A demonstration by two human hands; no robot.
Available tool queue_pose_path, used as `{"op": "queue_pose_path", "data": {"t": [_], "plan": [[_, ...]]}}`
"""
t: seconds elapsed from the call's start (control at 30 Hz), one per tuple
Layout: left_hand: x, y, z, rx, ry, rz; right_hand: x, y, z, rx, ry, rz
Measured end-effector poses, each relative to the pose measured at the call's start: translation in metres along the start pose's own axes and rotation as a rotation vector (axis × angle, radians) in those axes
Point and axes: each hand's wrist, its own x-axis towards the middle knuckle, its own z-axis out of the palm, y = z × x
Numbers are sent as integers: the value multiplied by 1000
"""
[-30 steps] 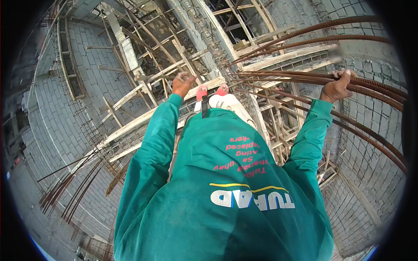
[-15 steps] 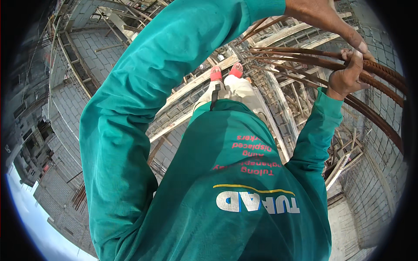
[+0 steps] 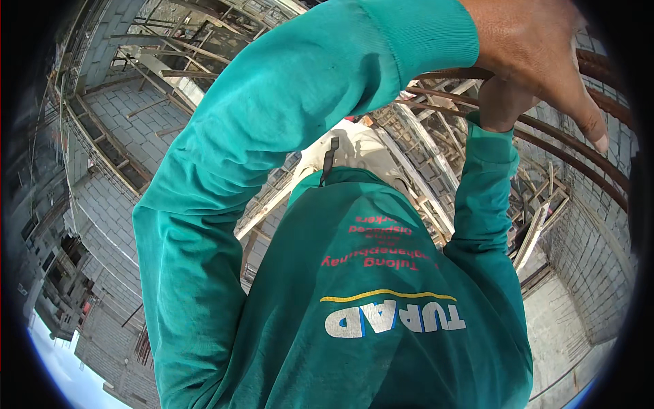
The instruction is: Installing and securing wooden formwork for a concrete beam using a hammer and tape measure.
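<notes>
Several rusty ribbed steel rebars (image 3: 572,146) run in a curved bundle across the upper right. Over them, close to the camera, my left hand (image 3: 531,51) reaches across with one digit stretched down and to the right; its other fingers are hidden or cut off at the top. That hand holds nothing that I can make out. Just below and behind it is my right hand (image 3: 503,103), up against the bars. The left hand covers its fingers, so its grip does not show. Both arms wear green sleeves.
Below me lies a framework of timber and steel bars, with a wooden plank (image 3: 538,238) propped at the right. Grey block walls (image 3: 139,116) stand on the left and a block wall (image 3: 593,252) on the right. My light trousers (image 3: 361,146) show beneath the shirt.
My left hand has come nearer the camera and now overlaps my right hand. The right hand has shifted left along the rebars. My left sleeve now hides the red footwear.
</notes>
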Motion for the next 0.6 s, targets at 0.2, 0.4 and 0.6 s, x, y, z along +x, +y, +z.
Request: {"op": "queue_pose_path", "data": {"t": [0.2, 0.4, 0.6], "plan": [[5, 23, 6, -73, 154, 52, -12, -23, -30, -179, -30, 194], [-44, 74, 2, -184, 264, 74, -11, -102, -55, -485, -115, 50], [-11, 78, 27, -250, 380, 279, -44, -161, -151, -627, 452, -285]]}}
